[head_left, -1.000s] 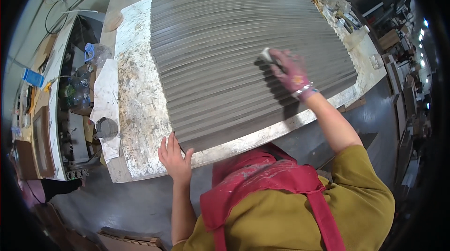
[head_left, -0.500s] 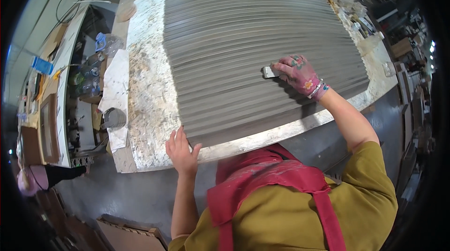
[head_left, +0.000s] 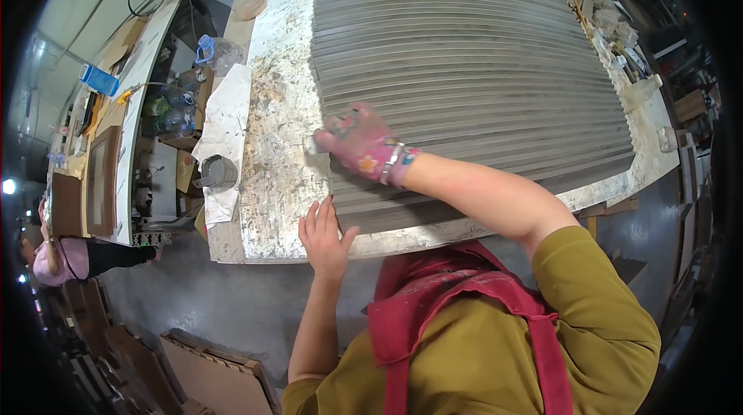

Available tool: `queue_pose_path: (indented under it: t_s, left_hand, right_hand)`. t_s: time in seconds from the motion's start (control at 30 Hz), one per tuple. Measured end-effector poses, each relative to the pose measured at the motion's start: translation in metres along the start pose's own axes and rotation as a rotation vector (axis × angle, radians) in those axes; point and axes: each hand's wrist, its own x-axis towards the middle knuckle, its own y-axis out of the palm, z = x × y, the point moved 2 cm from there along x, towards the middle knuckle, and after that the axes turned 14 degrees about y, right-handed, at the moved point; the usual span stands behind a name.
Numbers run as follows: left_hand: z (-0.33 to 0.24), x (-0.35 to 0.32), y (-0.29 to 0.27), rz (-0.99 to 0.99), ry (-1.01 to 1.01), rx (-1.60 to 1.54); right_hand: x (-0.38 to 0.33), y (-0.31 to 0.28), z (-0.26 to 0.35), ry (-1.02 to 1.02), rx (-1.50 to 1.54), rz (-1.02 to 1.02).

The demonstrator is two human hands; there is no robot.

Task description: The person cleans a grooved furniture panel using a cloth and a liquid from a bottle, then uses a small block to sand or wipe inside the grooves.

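A wide grey-brown panel with parallel ridges (head_left: 480, 66) lies on a white, paint-marked board (head_left: 280, 105). My right hand (head_left: 364, 140), in a pink flowered glove with a metal bracelet at the wrist, is at the panel's left edge. Its fingers close round a small pale block (head_left: 313, 145), mostly hidden by the glove and blurred. Bare and spread, my left hand (head_left: 326, 241) rests on the panel's near left corner, with fingertips at its edge.
Left of the board stands a grey-stained cup (head_left: 220, 173) on white sheeting (head_left: 228, 109). Beyond it, a shelf unit holds plastic bottles (head_left: 176, 109). Tools and plastic scraps (head_left: 623, 39) line the right edge. Another person (head_left: 58, 260) is at far left.
My right hand has swept left across the ridges with the pale block, from the panel's right half to its left edge. My left hand stays at the corner. The view has shifted slightly.
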Motion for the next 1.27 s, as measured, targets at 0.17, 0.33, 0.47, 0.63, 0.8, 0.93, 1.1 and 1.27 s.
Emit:
queue_pose_path:
  t_s: [0.17, 0.33, 0.47, 0.63, 0.8, 0.93, 1.1, 1.27]
  left_hand:
    - [-0.001, 0.000, -0.005, -0.003, -0.020, -0.010]
    - [-0.001, -0.001, -0.003, 0.014, -0.022, -0.018]
    - [-0.002, -0.002, -0.002, 0.010, -0.029, -0.011]
    - [-0.001, -0.001, -0.001, 0.022, -0.029, -0.014]
    - [0.000, 0.001, 0.000, 0.026, -0.015, -0.019]
    - [0.000, 0.000, -0.002, 0.028, -0.025, -0.003]
    - [0.000, 0.003, -0.006, 0.048, -0.016, -0.083]
    - [0.024, 0.000, -0.021, -0.142, -0.140, -0.404]
  right_hand:
    - [0.001, -0.047, -0.015, 0.114, 0.189, 0.093]
    - [-0.059, -0.065, -0.049, 0.062, 0.009, 0.027]
    - [-0.075, -0.061, -0.041, 0.034, -0.010, 0.077]
    - [-0.051, -0.023, -0.008, -0.034, -0.040, 0.042]
    - [-0.004, -0.028, 0.001, 0.088, 0.266, -0.013]
    - [-0.008, -0.050, -0.041, 0.254, 0.313, -0.112]
    - [-0.010, -0.031, -0.016, 0.098, -0.029, 0.074]
    - [-0.016, -0.034, -0.099, 0.310, -0.038, -0.085]
